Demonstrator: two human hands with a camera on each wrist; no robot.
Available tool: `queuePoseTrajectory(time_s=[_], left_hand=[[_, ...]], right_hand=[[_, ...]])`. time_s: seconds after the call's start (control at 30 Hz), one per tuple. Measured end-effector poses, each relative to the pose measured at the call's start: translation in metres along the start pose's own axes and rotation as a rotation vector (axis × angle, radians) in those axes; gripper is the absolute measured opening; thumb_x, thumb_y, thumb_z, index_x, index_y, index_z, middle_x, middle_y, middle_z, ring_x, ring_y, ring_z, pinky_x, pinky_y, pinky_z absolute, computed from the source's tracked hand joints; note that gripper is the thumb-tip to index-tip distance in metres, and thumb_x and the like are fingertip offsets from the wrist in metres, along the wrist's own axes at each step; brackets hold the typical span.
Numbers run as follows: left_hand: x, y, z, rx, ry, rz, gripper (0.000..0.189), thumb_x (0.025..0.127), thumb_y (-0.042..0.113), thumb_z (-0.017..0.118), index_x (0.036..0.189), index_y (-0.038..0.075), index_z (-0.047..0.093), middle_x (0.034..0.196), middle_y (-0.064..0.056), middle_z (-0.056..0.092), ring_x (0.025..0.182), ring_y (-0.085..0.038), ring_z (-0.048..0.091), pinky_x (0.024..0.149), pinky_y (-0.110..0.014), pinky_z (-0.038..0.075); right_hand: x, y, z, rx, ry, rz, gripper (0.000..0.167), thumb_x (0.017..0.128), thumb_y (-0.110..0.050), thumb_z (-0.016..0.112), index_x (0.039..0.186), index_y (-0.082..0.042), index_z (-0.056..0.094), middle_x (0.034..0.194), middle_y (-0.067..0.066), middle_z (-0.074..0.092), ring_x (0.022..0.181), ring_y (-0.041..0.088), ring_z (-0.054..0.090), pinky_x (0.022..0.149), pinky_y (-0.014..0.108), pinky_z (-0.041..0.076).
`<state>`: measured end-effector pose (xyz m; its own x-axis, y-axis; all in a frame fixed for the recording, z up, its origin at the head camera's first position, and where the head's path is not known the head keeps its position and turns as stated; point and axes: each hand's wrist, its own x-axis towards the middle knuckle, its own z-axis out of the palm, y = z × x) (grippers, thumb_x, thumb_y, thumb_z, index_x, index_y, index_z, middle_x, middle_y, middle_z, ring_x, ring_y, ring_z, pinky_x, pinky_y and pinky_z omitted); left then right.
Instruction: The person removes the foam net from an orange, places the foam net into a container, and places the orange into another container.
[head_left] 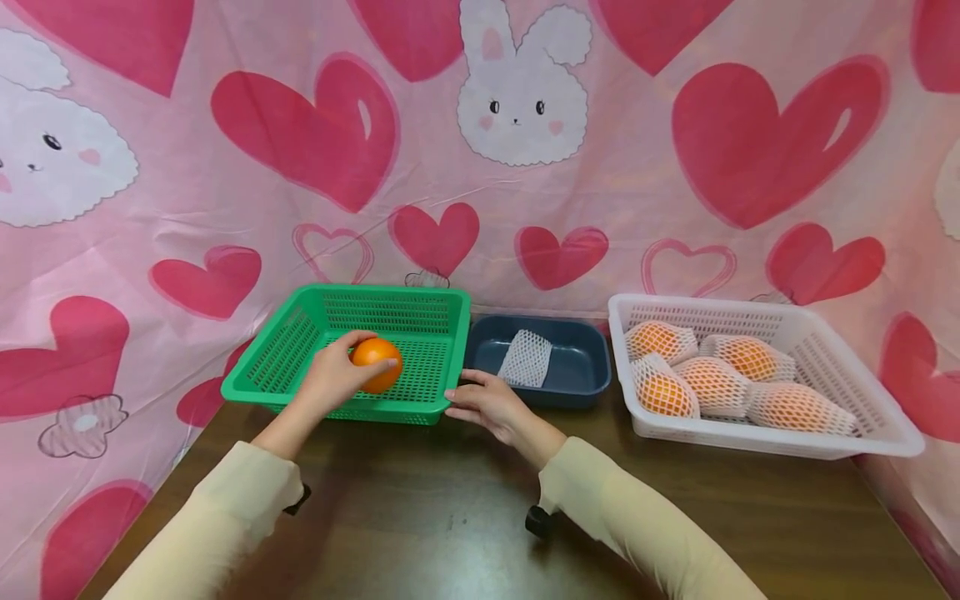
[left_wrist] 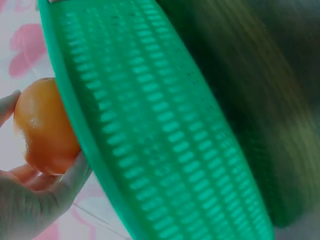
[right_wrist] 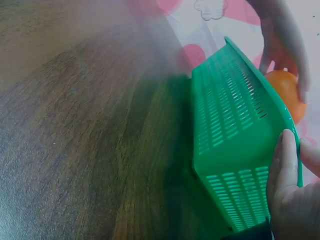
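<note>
An unwrapped orange [head_left: 379,367] is held in my left hand [head_left: 333,372], thumb and fingers curled about its sides. Both are over the near part of a green basket [head_left: 341,405]; in the left wrist view the orange [left_wrist: 46,127] shows just beyond the basket's rim. My right hand [head_left: 491,406] pinches the basket's near right corner, and the right wrist view has its fingers [right_wrist: 287,160] along the outer wall with the thumb at the rim. Whether the orange touches the basket floor I cannot tell.
Right of the green basket stands a dark blue tray [head_left: 573,398] with a white foam net sleeve [head_left: 527,358] inside. Farther right, a white basket [head_left: 750,446] holds several oranges [head_left: 663,396] in foam nets. A pink heart-patterned cloth [head_left: 442,158] hangs behind the wooden table [head_left: 420,517].
</note>
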<state>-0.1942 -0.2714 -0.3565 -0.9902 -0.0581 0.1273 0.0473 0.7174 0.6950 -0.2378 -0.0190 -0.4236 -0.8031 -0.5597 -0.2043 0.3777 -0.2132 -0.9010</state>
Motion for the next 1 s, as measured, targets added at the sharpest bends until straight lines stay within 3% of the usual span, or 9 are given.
queuePoseTrajectory(time_s=[0.33,0.57,0.73,1.0], left_hand=[[0.012,-0.035,-0.014,0.04,0.047,-0.081,0.067,0.097,0.04,0.071,0.143,-0.003,0.05,0.133,-0.03,0.055,0.109,-0.045,0.057,0.085,-0.051,0.056],[0.017,-0.055,-0.022,0.095,0.075,-0.131,0.073,0.096,0.042,0.07,0.145,-0.006,0.047,0.133,-0.034,0.054,0.109,-0.047,0.055,0.087,-0.055,0.053],[0.02,-0.066,-0.028,0.17,0.056,-0.148,0.073,0.095,0.04,0.07,0.142,-0.01,0.044,0.129,-0.036,0.053,0.107,-0.049,0.054,0.086,-0.057,0.053],[0.021,-0.079,-0.033,0.216,-0.005,-0.2,0.073,0.093,0.036,0.073,0.138,-0.014,0.044,0.125,-0.038,0.052,0.104,-0.049,0.05,0.08,-0.055,0.054]], right_hand=[[0.002,0.001,0.0,0.008,0.003,0.007,0.056,0.103,0.005,0.054,0.154,0.008,0.032,0.133,0.032,0.055,0.094,0.018,0.069,0.096,0.043,0.052],[0.002,0.003,0.001,0.02,0.008,-0.005,0.056,0.103,0.006,0.054,0.154,0.008,0.032,0.137,0.037,0.051,0.094,0.018,0.068,0.096,0.043,0.053],[0.002,0.004,0.001,0.028,0.012,-0.016,0.055,0.102,0.007,0.054,0.153,0.008,0.033,0.138,0.039,0.049,0.092,0.017,0.068,0.095,0.043,0.053],[0.001,0.003,0.002,0.038,0.021,-0.016,0.056,0.102,0.007,0.054,0.153,0.008,0.032,0.131,0.035,0.056,0.091,0.017,0.068,0.092,0.041,0.056]])
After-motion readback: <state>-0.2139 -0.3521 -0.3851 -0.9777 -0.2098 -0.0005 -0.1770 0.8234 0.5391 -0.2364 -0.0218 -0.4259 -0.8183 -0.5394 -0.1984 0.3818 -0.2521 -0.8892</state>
